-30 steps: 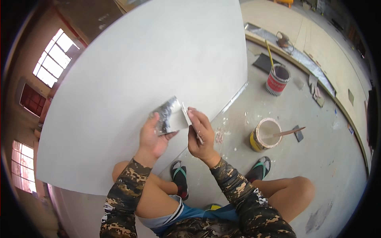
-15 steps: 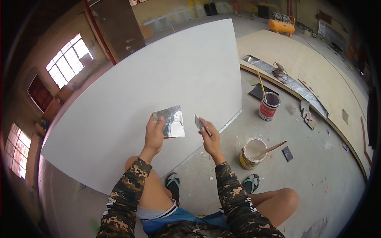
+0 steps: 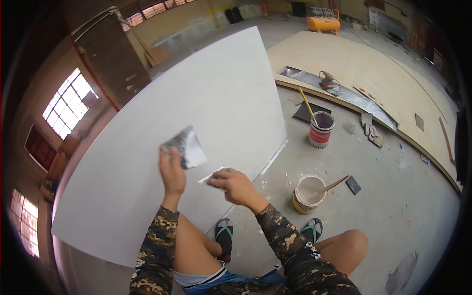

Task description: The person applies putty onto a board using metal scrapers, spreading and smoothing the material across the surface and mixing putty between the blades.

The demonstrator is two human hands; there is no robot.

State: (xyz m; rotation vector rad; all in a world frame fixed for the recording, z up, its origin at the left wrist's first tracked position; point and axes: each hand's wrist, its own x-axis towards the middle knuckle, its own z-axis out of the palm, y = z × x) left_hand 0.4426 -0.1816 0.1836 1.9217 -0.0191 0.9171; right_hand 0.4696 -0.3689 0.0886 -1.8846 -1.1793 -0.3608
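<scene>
In the head view, the person's left hand (image 3: 172, 172) has its fingers and thumb closed on a thin, four-sided grey metal plate (image 3: 191, 147), gripping it by its left side. The plate is tilted in front of a large, smooth white panel (image 3: 216, 88). Its surface is uneven in tone: mottled dark grey toward the top and left, then a bright white area spreading toward the lower right corner. Blur hides whether that white is a coating or glare.

The right hand (image 3: 238, 187), to the right of the plate and a little lower, has its fingers curled around a small, flat, pale-looking scraper (image 3: 212, 176). The scraper's thin blade points left, just below the plate and apart from it; it too is blurred, and its handle is mostly hidden by the fingers.

On the grey floor (image 3: 373, 211) to the right stands a round yellow can with a whitish, smeared rim (image 3: 301, 206), a brown wooden stick (image 3: 336, 184) leaning out of it.
</scene>
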